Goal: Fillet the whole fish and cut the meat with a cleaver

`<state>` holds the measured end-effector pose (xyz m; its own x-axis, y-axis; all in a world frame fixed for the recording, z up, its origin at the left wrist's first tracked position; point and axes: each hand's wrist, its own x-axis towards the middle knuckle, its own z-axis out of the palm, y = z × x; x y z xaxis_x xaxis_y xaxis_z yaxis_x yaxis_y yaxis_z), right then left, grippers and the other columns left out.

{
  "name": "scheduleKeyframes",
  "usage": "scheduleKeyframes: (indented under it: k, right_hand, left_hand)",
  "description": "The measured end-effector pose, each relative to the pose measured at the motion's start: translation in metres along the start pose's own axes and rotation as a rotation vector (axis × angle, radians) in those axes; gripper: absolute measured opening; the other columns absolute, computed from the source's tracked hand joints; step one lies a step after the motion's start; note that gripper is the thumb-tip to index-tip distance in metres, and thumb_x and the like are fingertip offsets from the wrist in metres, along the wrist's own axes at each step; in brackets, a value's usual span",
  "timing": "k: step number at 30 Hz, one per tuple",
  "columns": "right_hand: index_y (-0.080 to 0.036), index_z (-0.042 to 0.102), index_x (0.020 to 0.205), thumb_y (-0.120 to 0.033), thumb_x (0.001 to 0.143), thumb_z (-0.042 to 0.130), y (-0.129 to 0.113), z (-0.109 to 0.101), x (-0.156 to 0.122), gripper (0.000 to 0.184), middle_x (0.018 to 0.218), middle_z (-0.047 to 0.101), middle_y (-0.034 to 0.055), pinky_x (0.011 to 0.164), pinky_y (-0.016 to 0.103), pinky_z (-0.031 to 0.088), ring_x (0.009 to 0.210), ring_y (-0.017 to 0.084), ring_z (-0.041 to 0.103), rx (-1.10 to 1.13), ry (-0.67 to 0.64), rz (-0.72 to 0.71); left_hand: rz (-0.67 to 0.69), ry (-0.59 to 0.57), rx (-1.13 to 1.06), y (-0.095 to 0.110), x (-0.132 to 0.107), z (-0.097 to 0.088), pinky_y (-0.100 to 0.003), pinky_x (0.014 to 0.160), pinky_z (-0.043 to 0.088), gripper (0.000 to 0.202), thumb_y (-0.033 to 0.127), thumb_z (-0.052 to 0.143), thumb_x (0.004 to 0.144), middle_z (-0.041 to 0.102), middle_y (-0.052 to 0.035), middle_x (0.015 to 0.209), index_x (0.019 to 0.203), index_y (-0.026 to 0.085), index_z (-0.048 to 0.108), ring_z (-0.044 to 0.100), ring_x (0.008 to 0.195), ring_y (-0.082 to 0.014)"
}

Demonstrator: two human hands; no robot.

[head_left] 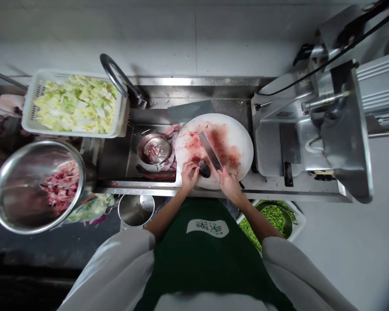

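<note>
Two bare hands meet over a round white cutting board [241,136], where a dark piece [205,169] lies near the front edge. The left hand [189,175] has its fingers curled against the piece's left end; how firmly they pinch I cannot tell. The right hand [229,183] is closed round the handle of a knife [209,147], its blade slanting away across the board and just beside the piece.

Left of the board, a metal pot [141,151] with meat scraps sits in the sink [115,162], raw lengths lying beside it. Beyond rise the faucet [112,69] and a white basket [27,119] of chopped cabbage; nearer stands a steel bowl [0,190] of meat. A slicing machine [343,129] blocks the right, a cleaver [290,144] lying on it.

The board's left edge borders the sink, and its front edge reaches the rim of the worktop [269,194]. Open room runs over the red-stained far half, backed by a grey sheet [191,111].
</note>
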<state>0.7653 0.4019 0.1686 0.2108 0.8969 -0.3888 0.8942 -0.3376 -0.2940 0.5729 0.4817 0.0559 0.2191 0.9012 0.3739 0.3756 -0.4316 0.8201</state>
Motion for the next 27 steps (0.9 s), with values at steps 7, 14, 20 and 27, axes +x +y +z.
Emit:
scheduleKeyframes:
  k: [7, 14, 20, 27]
  right_hand:
    - [-0.006, 0.059, 0.137, -0.027, 0.115, 0.035, -0.035, -0.007, 0.012, 0.038, 0.103, 0.08, 0.0218, 0.077, 0.029, 0.049, 0.097, 0.029, 0.078, -0.009, -0.081, -0.104]
    - [-0.004, 0.052, 0.147, -0.027, 0.115, 0.035, -0.03, -0.015, 0.004, 0.043, 0.104, 0.08, 0.0219, 0.077, 0.031, 0.051, 0.096, 0.03, 0.078, -0.061, -0.119, -0.078]
    - [-0.004, 0.055, 0.143, -0.025, 0.114, 0.034, -0.03, -0.013, 0.001, 0.042, 0.105, 0.079, 0.0228, 0.077, 0.033, 0.05, 0.094, 0.031, 0.077, -0.091, -0.133, -0.068]
    - [-0.009, 0.055, 0.131, -0.021, 0.114, 0.033, -0.009, -0.023, -0.04, 0.03, 0.09, 0.078, 0.0152, 0.071, 0.03, 0.046, 0.086, 0.027, 0.076, -0.162, -0.31, -0.018]
  left_hand:
    - [-0.131, -0.042, 0.051, 0.004, -0.004, 0.008, -0.05, 0.103, 0.055, 0.037, 0.055, 0.053, 0.105, 0.068, -0.012, 0.109, 0.1, 0.023, 0.069, 0.064, 0.112, -0.0269]
    - [-0.177, -0.064, 0.069, 0.006, -0.01, 0.019, -0.053, 0.111, 0.048, 0.032, 0.052, 0.054, 0.105, 0.069, -0.0121, 0.114, 0.104, 0.023, 0.067, 0.062, 0.12, -0.0287]
    - [-0.153, -0.035, 0.033, 0.004, -0.01, 0.024, -0.052, 0.11, 0.048, 0.032, 0.052, 0.055, 0.104, 0.069, -0.013, 0.114, 0.106, 0.022, 0.066, 0.062, 0.119, -0.0288]
    - [-0.193, -0.051, 0.018, 0.005, -0.012, 0.022, -0.051, 0.109, 0.049, 0.028, 0.049, 0.058, 0.103, 0.069, -0.0124, 0.114, 0.106, 0.023, 0.067, 0.062, 0.117, -0.0288]
